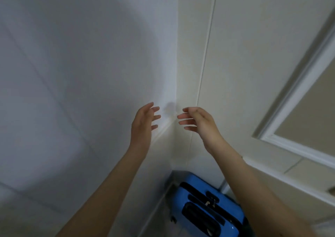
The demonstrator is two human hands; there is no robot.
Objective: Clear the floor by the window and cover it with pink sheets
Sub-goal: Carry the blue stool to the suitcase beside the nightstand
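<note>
Both my arms reach forward and up toward a corner where two pale walls meet. My left hand (145, 122) is raised with fingers spread and relaxed, holding nothing. My right hand (197, 122) faces it a short gap away, fingers extended toward the left, also holding nothing. Below my right forearm a blue hard-shell suitcase (204, 206) with black zips and handle stands in the corner. No pink sheets and no window show in this view.
A white wall (72, 73) fills the left side. A cream wall panel (235, 55) with a thin vertical seam lies to the right. A door or panel with white moulding (293, 140) occupies the right edge.
</note>
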